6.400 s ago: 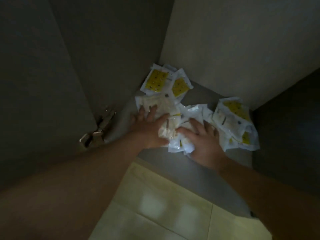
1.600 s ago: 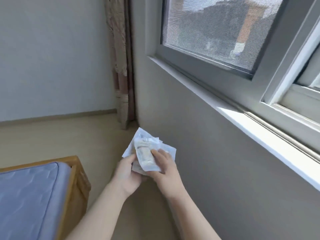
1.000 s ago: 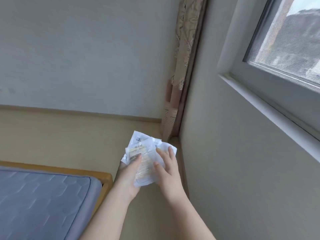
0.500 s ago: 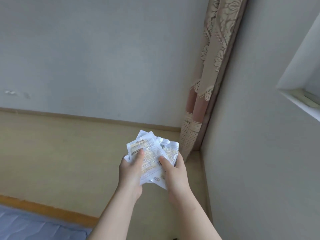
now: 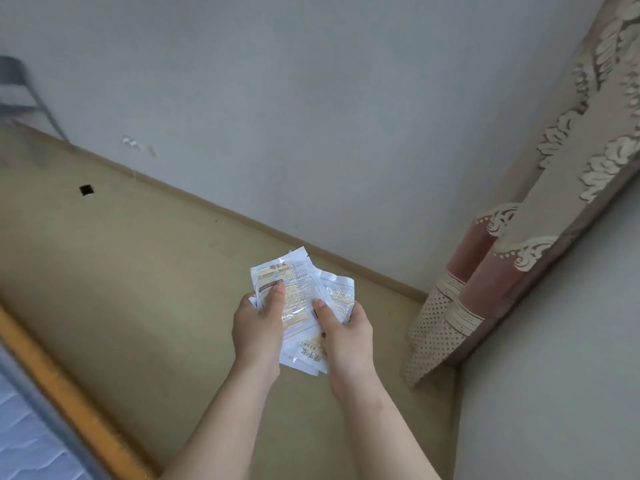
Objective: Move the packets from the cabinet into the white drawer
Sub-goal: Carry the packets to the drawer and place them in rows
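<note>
Lower left: the mattress (image 5: 20, 441) and its wooden bed frame (image 5: 52, 386) cross the corner on a slant, where half a second ago only a strip showed along the bottom edge; a blurred grey frame (image 5: 17, 88) has entered at upper left, and I cannot identify it; a small dark square (image 5: 86, 189) on the floor (image 5: 138, 289) is also new to the view; the window seen a second ago is gone; I judge the head is swinging left and rolling while the person walks.

Centre: the left grip (image 5: 258, 327) holds the bundle, thumb pressed on the top face, fingers beneath; the packets (image 5: 298, 296) are a loose fan of white sachets held over the floor between both grips, the hold matching that of half a second ago; the right grip (image 5: 346, 336) clamps the right edge of the same bundle, thumb on top, fingers curled under.

Right: the curtain (image 5: 502, 271) hangs in the room corner and fills more of the view than before.

Finding: some six seconds ago both grips were gathering packets inside the dark cabinet; this bundle is now out and in carriage; neither the cabinet nor the white drawer is in view, so delivery is not yet made; packets remained on the cabinet floor then, so I expect further trips; the fan is loose, and a sachet could slip.
</note>
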`<state>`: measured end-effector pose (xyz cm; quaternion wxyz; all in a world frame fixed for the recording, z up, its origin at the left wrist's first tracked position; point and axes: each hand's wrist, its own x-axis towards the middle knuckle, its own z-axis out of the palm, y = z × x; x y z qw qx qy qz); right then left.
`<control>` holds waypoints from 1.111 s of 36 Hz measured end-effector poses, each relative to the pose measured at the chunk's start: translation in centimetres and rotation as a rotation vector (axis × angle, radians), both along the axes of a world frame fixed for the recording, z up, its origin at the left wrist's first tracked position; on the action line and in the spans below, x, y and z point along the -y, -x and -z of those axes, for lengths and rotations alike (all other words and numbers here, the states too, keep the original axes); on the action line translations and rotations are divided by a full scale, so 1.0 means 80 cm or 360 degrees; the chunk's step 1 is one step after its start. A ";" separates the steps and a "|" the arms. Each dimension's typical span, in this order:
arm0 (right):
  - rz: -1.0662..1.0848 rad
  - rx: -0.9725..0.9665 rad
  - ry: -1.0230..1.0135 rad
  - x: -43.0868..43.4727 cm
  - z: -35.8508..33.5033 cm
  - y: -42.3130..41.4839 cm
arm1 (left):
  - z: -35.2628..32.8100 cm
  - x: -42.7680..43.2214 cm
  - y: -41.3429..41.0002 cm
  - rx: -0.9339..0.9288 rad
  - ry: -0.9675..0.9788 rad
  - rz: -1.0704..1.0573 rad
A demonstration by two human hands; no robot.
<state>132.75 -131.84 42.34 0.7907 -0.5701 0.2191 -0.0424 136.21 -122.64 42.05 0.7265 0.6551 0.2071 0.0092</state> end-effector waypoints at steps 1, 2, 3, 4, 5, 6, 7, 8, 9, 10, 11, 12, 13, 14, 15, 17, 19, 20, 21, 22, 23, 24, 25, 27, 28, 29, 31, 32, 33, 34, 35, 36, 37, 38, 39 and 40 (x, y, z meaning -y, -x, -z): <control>-0.0016 -0.0006 -0.0002 0.000 0.002 -0.016 | 0.002 0.000 -0.014 -0.0010 0.0004 -0.0014; -0.0034 -0.0008 0.0000 0.000 0.004 -0.032 | 0.004 -0.001 -0.029 -0.0022 0.0004 -0.0026; -0.0051 -0.0011 0.0000 0.000 0.006 -0.049 | 0.006 -0.002 -0.045 -0.0032 0.0003 -0.0037; -0.0070 -0.0014 0.0000 -0.002 0.008 -0.066 | 0.008 -0.005 -0.061 -0.0043 -0.0001 -0.0045; -0.0093 -0.0013 0.0000 -0.004 0.009 -0.084 | 0.010 -0.008 -0.079 -0.0053 -0.0009 -0.0054; -0.0119 -0.0009 0.0001 -0.007 0.010 -0.102 | 0.011 -0.012 -0.097 -0.0063 -0.0014 -0.0064; -0.0147 -0.0004 0.0001 -0.011 0.011 -0.122 | 0.012 -0.017 -0.115 -0.0065 -0.0014 -0.0082; -0.0174 -0.0003 0.0001 -0.016 0.012 -0.143 | 0.013 -0.023 -0.135 -0.0062 -0.0009 -0.0106; -0.0198 -0.0003 0.0005 -0.023 0.012 -0.166 | 0.014 -0.030 -0.155 -0.0058 -0.0003 -0.0131; -0.0219 -0.0004 0.0020 -0.031 0.013 -0.189 | 0.014 -0.039 -0.176 -0.0051 0.0004 -0.0156; -0.0243 -0.0002 0.0039 -0.041 0.012 -0.214 | 0.012 -0.048 -0.198 -0.0041 0.0018 -0.0181; -0.0271 0.0005 0.0052 -0.051 0.011 -0.239 | 0.009 -0.059 -0.220 -0.0031 0.0040 -0.0208; -0.0300 0.0015 0.0059 -0.063 0.009 -0.263 | 0.005 -0.070 -0.242 -0.0023 0.0056 -0.0235; -0.0329 0.0024 0.0057 -0.075 0.006 -0.288 | 0.002 -0.082 -0.264 -0.0020 0.0059 -0.0261; -0.0354 0.0030 0.0046 -0.089 0.003 -0.312 | -0.001 -0.095 -0.285 -0.0021 0.0055 -0.0284; -0.0390 0.0048 0.0015 -0.116 -0.004 -0.358 | -0.008 -0.122 -0.327 -0.0005 0.0055 -0.0332; -0.0403 0.0064 -0.0009 -0.142 -0.011 -0.404 | -0.018 -0.148 -0.370 0.0022 0.0052 -0.0373; -0.0403 0.0063 -0.0018 -0.154 -0.013 -0.425 | -0.021 -0.160 -0.389 0.0034 0.0044 -0.0392; -0.0408 0.0056 -0.0021 -0.165 -0.015 -0.444 | -0.024 -0.171 -0.407 0.0042 0.0031 -0.0411; -0.0423 0.0045 -0.0021 -0.176 -0.016 -0.462 | -0.025 -0.182 -0.423 0.0042 0.0018 -0.0438; -0.0449 0.0033 -0.0020 -0.187 -0.016 -0.480 | -0.025 -0.193 -0.438 0.0033 0.0009 -0.0471; -0.0478 0.0022 -0.0018 -0.199 -0.015 -0.497 | -0.025 -0.205 -0.453 0.0019 0.0008 -0.0504; -0.0504 0.0010 -0.0016 -0.211 -0.015 -0.515 | -0.024 -0.217 -0.469 0.0002 0.0011 -0.0532; -0.0558 -0.0022 -0.0025 -0.237 -0.012 -0.551 | -0.021 -0.242 -0.500 -0.0028 0.0022 -0.0596; -0.0593 -0.0038 -0.0031 -0.250 -0.011 -0.569 | -0.020 -0.255 -0.516 -0.0037 0.0029 -0.0632; -0.0630 -0.0051 -0.0027 -0.264 -0.009 -0.589 | -0.018 -0.269 -0.532 -0.0045 0.0036 -0.0670; -0.0705 -0.0060 -0.0010 -0.292 -0.005 -0.629 | -0.016 -0.296 -0.565 -0.0056 0.0067 -0.0742; -0.0740 -0.0057 -0.0014 -0.306 -0.004 -0.651 | -0.014 -0.310 -0.583 -0.0056 0.0078 -0.0771; -0.0771 -0.0058 -0.0025 -0.320 -0.003 -0.672 | -0.013 -0.323 -0.602 -0.0056 0.0085 -0.0795; -0.0798 -0.0059 -0.0032 -0.334 -0.001 -0.694 | -0.014 -0.336 -0.621 -0.0056 0.0090 -0.0810; -0.0826 -0.0057 -0.0031 -0.347 0.001 -0.717 | -0.014 -0.349 -0.642 -0.0053 0.0092 -0.0823; -0.0856 -0.0053 -0.0023 -0.360 0.001 -0.740 | -0.015 -0.362 -0.663 -0.0056 0.0089 -0.0836; -0.0890 -0.0050 -0.0011 -0.372 0.001 -0.764 | -0.017 -0.375 -0.684 -0.0060 0.0089 -0.0852; -0.0926 -0.0047 0.0003 -0.385 -0.001 -0.789 | -0.019 -0.389 -0.705 -0.0056 0.0093 -0.0874; -0.0958 -0.0044 0.0020 -0.397 -0.003 -0.813 | -0.022 -0.401 -0.725 -0.0052 0.0098 -0.0895; -0.0989 -0.0039 0.0039 -0.411 -0.007 -0.835 | -0.025 -0.414 -0.744 -0.0052 0.0105 -0.0913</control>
